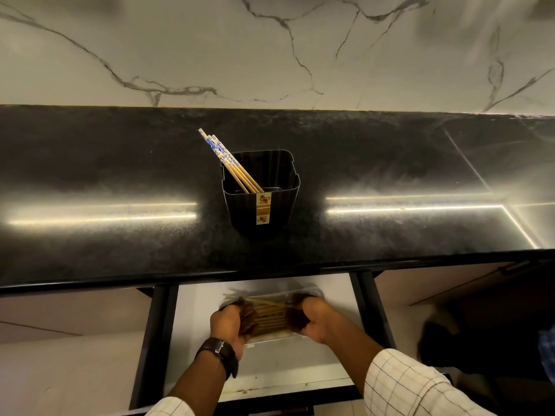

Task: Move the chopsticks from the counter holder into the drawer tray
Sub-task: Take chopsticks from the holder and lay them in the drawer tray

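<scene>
A black ribbed holder stands on the dark counter with a few chopsticks leaning out to the upper left, their tops patterned blue and white. Below, in the open drawer, a clear tray holds a bundle of wooden chopsticks lying crosswise. My left hand grips the bundle's left end and my right hand grips its right end, both over the tray. The chopstick ends are blurred and partly hidden by my fingers.
The black counter runs across the view with a marble wall behind it. The open drawer has a white floor and dark side rails. Cabinet fronts sit on both sides of it.
</scene>
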